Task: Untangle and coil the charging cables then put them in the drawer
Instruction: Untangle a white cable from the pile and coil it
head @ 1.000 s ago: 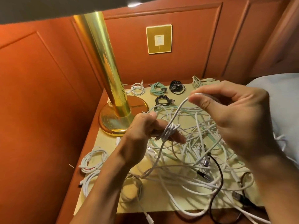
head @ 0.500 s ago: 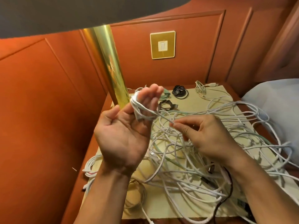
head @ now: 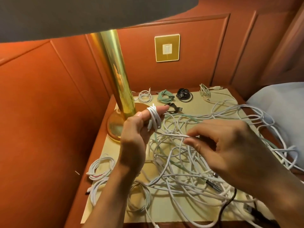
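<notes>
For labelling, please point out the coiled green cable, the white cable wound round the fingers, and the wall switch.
coiled green cable (head: 162, 95), head view, on its loops.
wound white cable (head: 154, 118), head view, middle of its loops.
wall switch (head: 167, 48), head view, white rocker.

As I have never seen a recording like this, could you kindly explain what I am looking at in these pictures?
There is no machine here: a person works with two bare hands, and every picture comes from one camera worn on the head, looking forward and down. The left hand has a white charging cable wound in loops round its fingers, while the right hand pinches a strand leading from it. Below lies a loose tangle of white cables on a cream-topped wooden nightstand, beside a tall brass lamp. At the back sit finished coils, among them a green coil and a black coil. More white coils lie at the near left.
</notes>
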Demonstrator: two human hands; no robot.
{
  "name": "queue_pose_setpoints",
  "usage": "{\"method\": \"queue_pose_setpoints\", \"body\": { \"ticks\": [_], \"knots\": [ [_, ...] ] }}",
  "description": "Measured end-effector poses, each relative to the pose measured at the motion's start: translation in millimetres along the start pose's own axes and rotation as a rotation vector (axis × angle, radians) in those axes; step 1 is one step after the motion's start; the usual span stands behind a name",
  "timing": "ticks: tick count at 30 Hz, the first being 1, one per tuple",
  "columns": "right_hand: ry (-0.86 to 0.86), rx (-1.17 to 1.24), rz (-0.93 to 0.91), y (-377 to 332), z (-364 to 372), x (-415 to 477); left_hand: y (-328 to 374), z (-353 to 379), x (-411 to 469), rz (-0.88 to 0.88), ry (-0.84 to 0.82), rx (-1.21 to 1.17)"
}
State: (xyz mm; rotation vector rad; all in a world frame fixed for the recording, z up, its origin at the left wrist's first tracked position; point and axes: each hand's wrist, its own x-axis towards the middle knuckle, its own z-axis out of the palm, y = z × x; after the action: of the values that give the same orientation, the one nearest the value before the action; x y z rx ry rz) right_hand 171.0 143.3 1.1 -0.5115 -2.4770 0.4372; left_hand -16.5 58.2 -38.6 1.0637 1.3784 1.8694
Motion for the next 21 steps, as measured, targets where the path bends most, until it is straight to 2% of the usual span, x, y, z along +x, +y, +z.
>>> {"method": "queue_pose_setpoints", "body": {
  "ticks": [3,8,11,14,16,19,21],
  "knots": [
    [0.13,-0.011,-0.094,2.0,-0.5,2.3,-0.7,3.6,-2.5,-0.021,-0.087,0.188],
    [0.341,-0.096,-0.142,5.9,-4.1,-0.2,9.7,9.8,-5.9,-0.075,-0.303,0.256],
    [0.389,-0.089,-0.149,7.7,-2.4,-1.3,14.3,9.3,-5.0,-0.096,-0.406,0.278],
    [0.328,0.027,-0.11,8.9,0.5,0.7,15.2,7.2,-5.3,-0.18,-0.482,0.223],
    [0.229,0.194,0.014,11.7,3.1,1.6,16.8,7.3,-7.5,-0.215,-0.545,0.118],
    [-0.077,0.554,0.236,16.3,2.5,1.5,20.2,6.9,-8.1,-0.234,-0.605,-0.069],
    [-0.214,0.743,0.254,14.1,1.9,2.4,21.2,6.1,-6.3,-0.265,-0.602,-0.142]
  ]
}}
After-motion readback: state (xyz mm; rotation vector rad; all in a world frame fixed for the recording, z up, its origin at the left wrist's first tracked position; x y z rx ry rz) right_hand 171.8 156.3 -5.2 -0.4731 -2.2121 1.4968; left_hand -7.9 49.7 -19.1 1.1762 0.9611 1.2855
